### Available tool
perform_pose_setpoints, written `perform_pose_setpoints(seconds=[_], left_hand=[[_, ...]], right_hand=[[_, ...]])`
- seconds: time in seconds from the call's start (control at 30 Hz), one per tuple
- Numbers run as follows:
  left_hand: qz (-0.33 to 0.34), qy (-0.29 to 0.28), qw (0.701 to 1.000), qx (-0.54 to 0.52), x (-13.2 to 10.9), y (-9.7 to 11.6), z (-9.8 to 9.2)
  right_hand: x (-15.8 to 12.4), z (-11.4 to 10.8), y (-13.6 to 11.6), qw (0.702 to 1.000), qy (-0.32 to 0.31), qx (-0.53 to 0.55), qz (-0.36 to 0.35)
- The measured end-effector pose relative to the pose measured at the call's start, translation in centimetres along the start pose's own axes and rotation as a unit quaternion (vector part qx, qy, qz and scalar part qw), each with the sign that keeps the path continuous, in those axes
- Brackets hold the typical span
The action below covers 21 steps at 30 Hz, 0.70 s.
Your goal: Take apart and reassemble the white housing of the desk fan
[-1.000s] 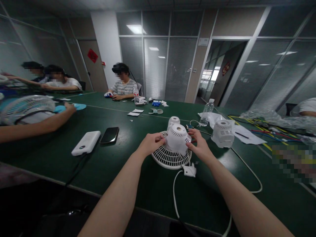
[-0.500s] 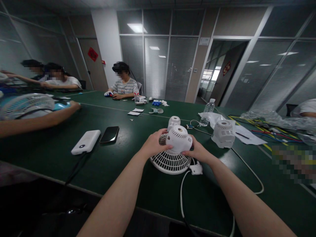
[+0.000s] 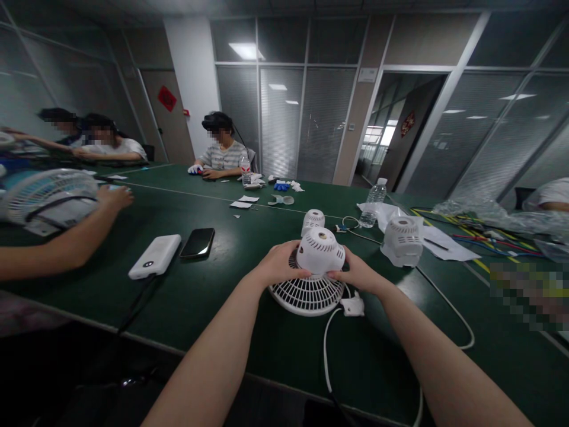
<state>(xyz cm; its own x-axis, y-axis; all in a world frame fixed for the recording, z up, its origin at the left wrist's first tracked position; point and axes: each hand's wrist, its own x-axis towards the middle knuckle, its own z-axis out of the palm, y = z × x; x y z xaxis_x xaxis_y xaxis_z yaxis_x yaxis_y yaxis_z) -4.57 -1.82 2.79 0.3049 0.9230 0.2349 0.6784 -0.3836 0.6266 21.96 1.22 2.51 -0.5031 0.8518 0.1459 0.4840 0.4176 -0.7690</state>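
Between my two hands is a white vented fan motor cover (image 3: 320, 252), its slotted end facing up. My left hand (image 3: 281, 262) grips its left side, and my right hand (image 3: 354, 270) grips its right side with the thumb at the front. The cover sits over the middle of a round white fan grille (image 3: 306, 296) lying on the green table. Whatever is inside the cover is hidden. At the grille's right edge lies a small white part (image 3: 353, 305) with a white cable. Just behind stands another white vented housing (image 3: 313, 218).
A similar white housing (image 3: 402, 242) and a plastic bottle (image 3: 373, 201) stand to the right near paper (image 3: 448, 246). On the left lie a power bank (image 3: 154, 256) and a phone (image 3: 197, 242). A co-worker's arm (image 3: 84, 234) reaches beside another fan (image 3: 48, 196).
My hands have lowered the motor cover slightly and shifted it a little left over the grille. At the left, the co-worker's hand has drawn back toward the other fan.
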Motion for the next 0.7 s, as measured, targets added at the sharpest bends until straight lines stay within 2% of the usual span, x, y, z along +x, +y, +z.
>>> perform_pose_setpoints(seconds=[0.2,0.43,0.6,0.7], left_hand=[[0.026,0.015,1.0,0.007,-0.1,-0.1,0.1],[0.024,0.03,0.999,-0.006,-0.1,-1.1,0.7],[0.084,0.04,0.995,-0.034,-0.2,-2.4,0.7],[0.082,0.103,0.986,-0.101,0.1,-3.6,0.8]], right_hand=[[-0.3,-0.2,-0.6,1.0,-0.006,-0.013,0.023],[-0.6,-0.1,-1.4,0.999,-0.008,-0.02,0.031],[-1.5,0.4,-3.4,0.996,0.018,-0.075,0.04],[-2.9,1.3,-4.4,0.988,0.059,-0.125,0.067]])
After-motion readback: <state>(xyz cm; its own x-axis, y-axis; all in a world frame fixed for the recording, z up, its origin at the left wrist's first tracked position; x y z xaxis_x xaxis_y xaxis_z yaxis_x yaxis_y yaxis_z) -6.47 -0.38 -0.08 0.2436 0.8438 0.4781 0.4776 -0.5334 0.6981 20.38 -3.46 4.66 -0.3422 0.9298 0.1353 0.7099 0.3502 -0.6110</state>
